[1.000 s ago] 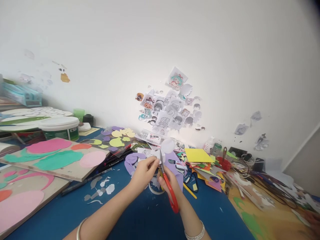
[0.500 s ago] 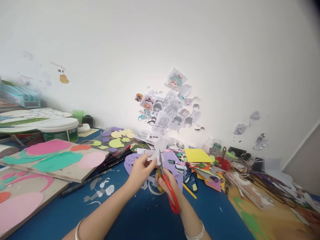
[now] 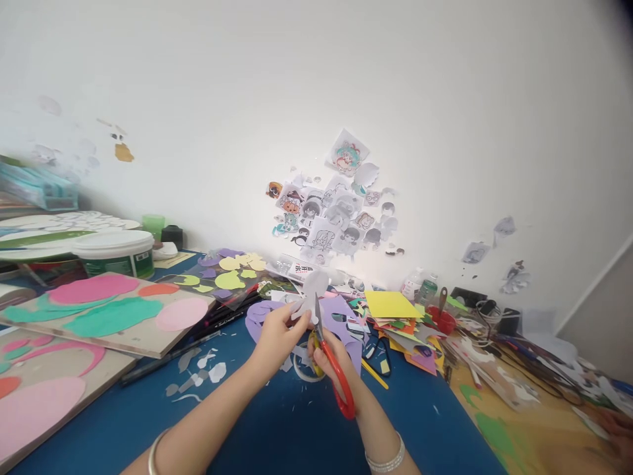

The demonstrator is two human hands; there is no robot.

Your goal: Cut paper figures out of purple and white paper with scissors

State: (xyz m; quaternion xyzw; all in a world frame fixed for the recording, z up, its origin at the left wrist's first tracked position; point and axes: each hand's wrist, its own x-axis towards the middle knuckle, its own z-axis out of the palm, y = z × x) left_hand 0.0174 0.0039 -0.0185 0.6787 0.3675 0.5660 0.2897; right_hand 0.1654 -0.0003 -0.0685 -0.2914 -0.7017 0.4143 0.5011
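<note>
My left hand pinches a white paper cut-out and holds it up over the blue table. My right hand is closed round the red handles of a pair of scissors, whose blades point up into the lower edge of the paper. Purple paper shapes and a roll of tape lie just beyond and under my hands. White paper scraps lie on the table to the left of my left forearm.
Boards with pink and green foam shapes fill the left side, with a white-lidded tub behind. A stack of coloured paper and a red cup stand at the right. Printed stickers cover the wall.
The white cut-out has turned in my left hand and sits slightly lower and further left. Both hands have shifted a little, with the scissors still at the paper's edge.
</note>
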